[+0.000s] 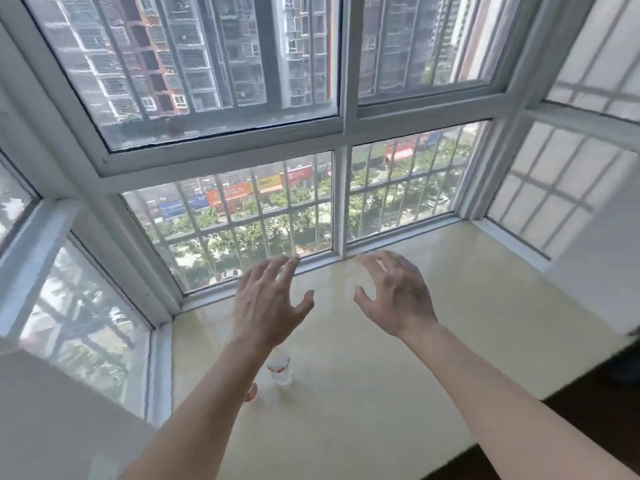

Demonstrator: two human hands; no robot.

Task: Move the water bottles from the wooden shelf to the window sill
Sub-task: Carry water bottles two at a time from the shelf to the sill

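Observation:
A clear water bottle (280,370) with a red label stands upright on the cream window sill (433,341), just right of my left forearm. A second bottle (250,393) shows only as a red sliver; my left forearm hides the rest. My left hand (268,301) is raised above the sill with fingers spread, holding nothing. My right hand (398,292) hovers beside it, fingers curled apart and empty. Both hands are beyond the bottles, toward the glass. The wooden shelf is out of view.
A bay window with white frames (341,199) and outside bars surrounds the sill on three sides. White walls (52,427) flank the sill at left and right. A dark floor or furniture edge (588,393) lies at the lower right.

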